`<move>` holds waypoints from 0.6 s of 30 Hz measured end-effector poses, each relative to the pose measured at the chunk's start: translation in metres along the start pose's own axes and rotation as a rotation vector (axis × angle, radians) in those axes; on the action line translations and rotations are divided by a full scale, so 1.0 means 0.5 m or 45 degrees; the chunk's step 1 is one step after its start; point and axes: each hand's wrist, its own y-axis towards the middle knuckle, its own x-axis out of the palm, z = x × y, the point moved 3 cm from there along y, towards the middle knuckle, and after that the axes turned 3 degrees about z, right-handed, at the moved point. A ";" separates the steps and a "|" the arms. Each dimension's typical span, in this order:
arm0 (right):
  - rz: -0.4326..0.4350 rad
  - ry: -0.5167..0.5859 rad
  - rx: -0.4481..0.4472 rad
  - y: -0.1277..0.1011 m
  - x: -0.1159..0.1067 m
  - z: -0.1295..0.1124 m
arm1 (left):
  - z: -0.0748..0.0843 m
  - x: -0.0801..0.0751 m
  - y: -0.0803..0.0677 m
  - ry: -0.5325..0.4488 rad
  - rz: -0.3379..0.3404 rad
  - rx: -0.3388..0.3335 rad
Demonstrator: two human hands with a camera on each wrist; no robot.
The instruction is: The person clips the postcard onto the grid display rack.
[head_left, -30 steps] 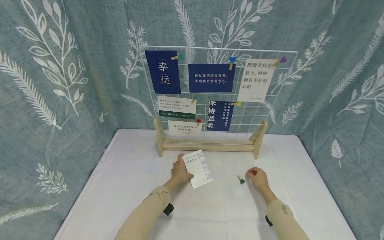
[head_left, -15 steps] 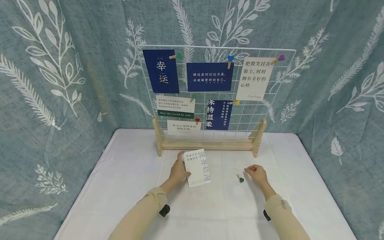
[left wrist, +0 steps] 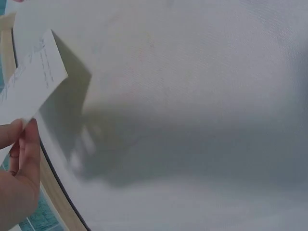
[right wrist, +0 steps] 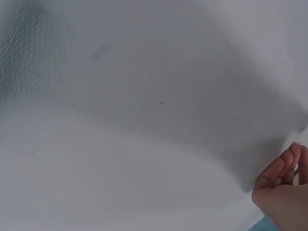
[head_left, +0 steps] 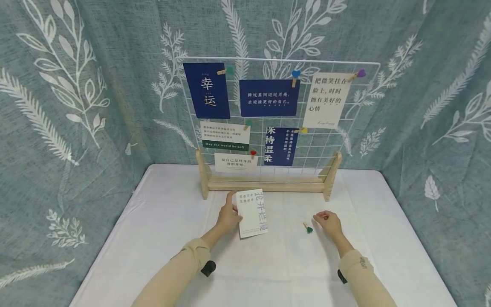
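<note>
My left hand (head_left: pixel 228 215) grips a white printed card (head_left: pixel 252 212) by its left edge and holds it just above the white tablecloth (head_left: pixel 168 230), in front of the stand. In the left wrist view the card (left wrist: pixel 30 82) is lifted and casts a shadow, with my fingers (left wrist: pixel 21 154) pinching it. A small wooden clip with a green heart (head_left: pixel 307 228) lies on the cloth. My right hand (head_left: pixel 327 221) rests just right of the clip with loosely curled fingers (right wrist: pixel 284 166), holding nothing.
A white wire grid on a wooden stand (head_left: pixel 268 185) rises at the back of the table. Several cards are clipped to it, blue ones (head_left: pixel 268 98) and white ones (head_left: pixel 327 100). Leaf-patterned curtains (head_left: pixel 76 94) close in the table on three sides.
My left hand has turned the card more upright and drawn it slightly toward the stand. My right hand has barely moved beside the clip.
</note>
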 end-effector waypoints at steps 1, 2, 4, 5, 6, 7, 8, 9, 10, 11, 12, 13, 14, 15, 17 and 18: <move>-0.001 0.002 -0.005 0.001 0.000 0.000 | 0.001 0.000 0.002 -0.029 -0.013 0.000; 0.000 0.005 -0.004 0.002 0.000 0.001 | 0.002 0.000 0.003 -0.059 -0.028 0.004; 0.002 0.003 -0.004 0.003 0.000 0.001 | 0.006 0.000 0.003 -0.119 -0.057 0.022; 0.004 0.001 -0.002 0.003 0.000 0.001 | 0.009 -0.001 0.003 -0.151 -0.073 0.031; 0.003 0.003 -0.001 0.003 0.001 0.002 | 0.012 -0.001 0.002 -0.175 -0.086 0.049; 0.001 0.006 -0.002 0.002 0.001 0.000 | 0.016 -0.003 0.001 -0.195 -0.095 0.063; -0.004 0.005 -0.001 0.002 0.001 -0.001 | 0.021 -0.005 0.000 -0.209 -0.101 0.085; -0.010 0.008 -0.006 0.001 0.002 -0.003 | 0.025 -0.006 -0.001 -0.229 -0.108 0.093; -0.016 0.004 -0.009 0.001 0.002 -0.005 | 0.028 -0.007 -0.002 -0.243 -0.114 0.102; -0.028 0.004 -0.005 0.000 0.003 -0.007 | 0.032 -0.009 -0.002 -0.252 -0.116 0.101; -0.038 0.001 -0.006 -0.002 0.003 -0.009 | 0.035 -0.010 -0.003 -0.261 -0.116 0.093; -0.049 -0.002 -0.005 -0.003 0.004 -0.012 | 0.037 -0.012 -0.003 -0.270 -0.117 0.085; -0.059 -0.006 -0.001 -0.005 0.004 -0.013 | 0.041 -0.013 -0.003 -0.274 -0.119 0.085; -0.066 -0.011 0.006 -0.007 0.004 -0.014 | 0.044 -0.015 -0.003 -0.282 -0.121 0.068; -0.076 -0.025 0.027 -0.010 0.005 -0.015 | 0.050 -0.020 -0.003 -0.284 -0.115 0.053; -0.082 -0.042 0.026 -0.012 0.006 -0.015 | 0.054 -0.023 -0.004 -0.281 -0.111 0.051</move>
